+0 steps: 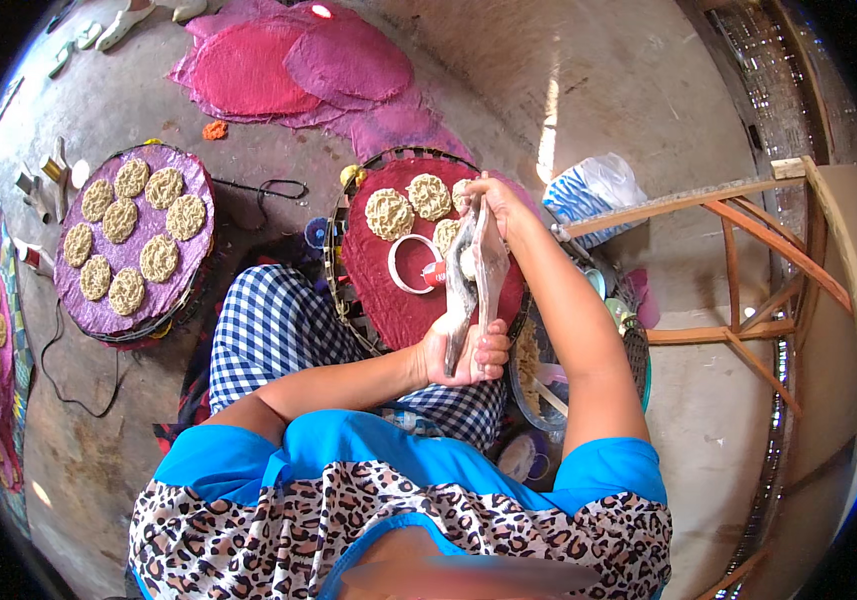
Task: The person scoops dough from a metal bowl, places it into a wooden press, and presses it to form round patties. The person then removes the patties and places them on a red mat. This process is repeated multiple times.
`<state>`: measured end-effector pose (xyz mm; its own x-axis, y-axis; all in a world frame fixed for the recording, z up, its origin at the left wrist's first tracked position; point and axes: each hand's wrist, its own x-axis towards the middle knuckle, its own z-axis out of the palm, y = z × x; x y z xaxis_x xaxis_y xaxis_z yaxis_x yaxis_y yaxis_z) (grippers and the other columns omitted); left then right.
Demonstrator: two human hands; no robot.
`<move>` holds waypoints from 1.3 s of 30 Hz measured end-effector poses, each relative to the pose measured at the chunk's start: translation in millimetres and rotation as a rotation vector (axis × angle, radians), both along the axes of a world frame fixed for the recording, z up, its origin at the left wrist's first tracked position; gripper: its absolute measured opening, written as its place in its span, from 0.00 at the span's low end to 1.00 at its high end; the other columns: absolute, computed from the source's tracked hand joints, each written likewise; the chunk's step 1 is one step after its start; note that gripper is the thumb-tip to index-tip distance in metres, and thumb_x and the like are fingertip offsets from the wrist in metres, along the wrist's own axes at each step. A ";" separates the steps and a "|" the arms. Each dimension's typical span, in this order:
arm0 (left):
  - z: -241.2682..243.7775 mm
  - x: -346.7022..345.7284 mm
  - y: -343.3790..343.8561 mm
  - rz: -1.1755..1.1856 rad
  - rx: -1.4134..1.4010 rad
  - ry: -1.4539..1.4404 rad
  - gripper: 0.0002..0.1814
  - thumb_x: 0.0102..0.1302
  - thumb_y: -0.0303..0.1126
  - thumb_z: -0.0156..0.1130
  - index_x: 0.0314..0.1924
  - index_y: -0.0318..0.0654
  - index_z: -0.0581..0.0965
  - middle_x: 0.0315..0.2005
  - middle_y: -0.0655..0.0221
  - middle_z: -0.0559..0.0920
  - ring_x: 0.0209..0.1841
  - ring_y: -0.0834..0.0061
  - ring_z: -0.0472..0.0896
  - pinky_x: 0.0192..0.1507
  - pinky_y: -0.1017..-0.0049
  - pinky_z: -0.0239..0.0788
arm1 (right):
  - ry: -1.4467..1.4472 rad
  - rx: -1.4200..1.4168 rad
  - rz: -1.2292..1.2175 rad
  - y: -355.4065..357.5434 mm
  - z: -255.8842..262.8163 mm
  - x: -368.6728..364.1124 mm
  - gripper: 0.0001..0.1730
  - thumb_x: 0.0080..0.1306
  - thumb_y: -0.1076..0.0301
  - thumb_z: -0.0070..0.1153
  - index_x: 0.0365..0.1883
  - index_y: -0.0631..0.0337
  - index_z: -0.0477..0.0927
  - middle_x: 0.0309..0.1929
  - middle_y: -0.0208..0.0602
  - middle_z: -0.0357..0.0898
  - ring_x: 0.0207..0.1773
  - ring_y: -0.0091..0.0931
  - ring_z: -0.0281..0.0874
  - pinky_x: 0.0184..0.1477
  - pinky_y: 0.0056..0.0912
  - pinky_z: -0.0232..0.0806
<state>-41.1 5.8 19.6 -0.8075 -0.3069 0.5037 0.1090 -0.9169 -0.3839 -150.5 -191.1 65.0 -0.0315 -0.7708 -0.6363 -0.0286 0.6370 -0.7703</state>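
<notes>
Before my chest, my left hand (473,356) grips the lower end of a hinged two-piece hand press (490,262), its boards pale and smeared. My right hand (496,202) holds the press's upper end. A whitish lump shows between the two boards. Beneath, a round tray covered in dark red cloth (376,300) bears several coiled noodle-like dough rounds (389,214); the hands and press partly hide some of them. On the cloth lies a pale ring (394,264), with a small red printed object (433,274) overlapping its right side.
Leftward stands a second round tray with purple cloth (117,251), holding several dough rounds. A container of dough (529,360) sits by my right arm. Beyond are a plastic bag (597,191) and a wooden frame (732,270). Pink cloths (256,71) lie on the floor ahead.
</notes>
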 end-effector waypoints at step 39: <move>-19.3 -16.0 0.4 -0.032 -0.068 -0.282 0.26 0.59 0.58 0.40 0.20 0.42 0.65 0.10 0.73 0.63 0.11 0.74 0.61 0.19 0.72 0.55 | 0.295 -0.268 -0.023 16.3 22.1 14.7 0.10 0.56 0.66 0.58 0.25 0.63 0.73 0.16 0.30 0.68 0.14 0.23 0.65 0.16 0.28 0.61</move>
<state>-57.1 6.2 0.3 -0.9276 -0.2520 0.2760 0.1731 -0.9442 -0.2803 -135.7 -174.8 87.1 -0.2025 -0.9050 -0.3740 -0.2613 0.4180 -0.8700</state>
